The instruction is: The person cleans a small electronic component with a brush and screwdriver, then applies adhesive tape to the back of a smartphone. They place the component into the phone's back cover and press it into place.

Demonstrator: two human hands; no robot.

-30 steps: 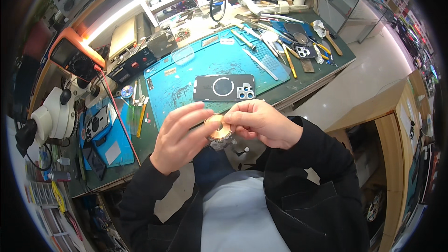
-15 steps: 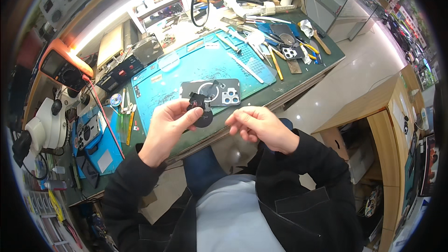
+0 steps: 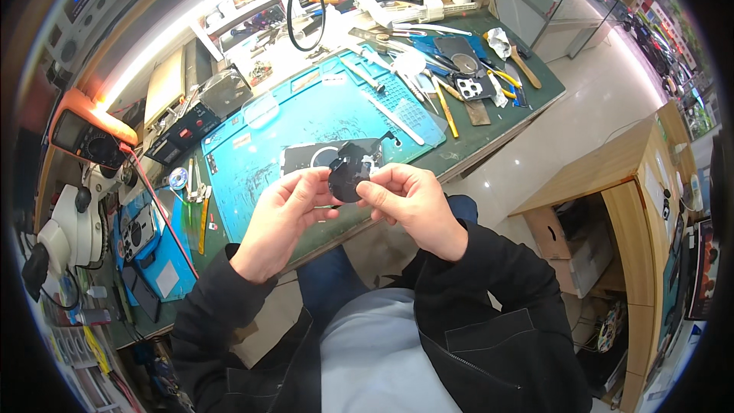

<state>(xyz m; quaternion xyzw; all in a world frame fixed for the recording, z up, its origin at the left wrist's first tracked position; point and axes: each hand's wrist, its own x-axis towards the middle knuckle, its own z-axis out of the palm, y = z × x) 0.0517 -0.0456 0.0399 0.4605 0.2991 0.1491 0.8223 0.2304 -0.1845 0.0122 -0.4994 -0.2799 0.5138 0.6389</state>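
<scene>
i hold a thin black disc [image 3: 349, 177] up before me, my left hand [image 3: 281, 213] pinching its left edge and my right hand [image 3: 419, 210] gripping its lower right edge, thumb on top. behind it, partly hidden from me, a dark panel with a pale ring [image 3: 298, 156] lies on the blue mat [image 3: 256, 164] that covers much of the green worktop [image 3: 489, 136]

The right hand [image 3: 417, 210], apart half a second ago, is now pinching the round charging coil [image 3: 348, 177], which is showing black instead of its earlier copper face and hiding more of the phone back panel [image 3: 297, 158].
</scene>
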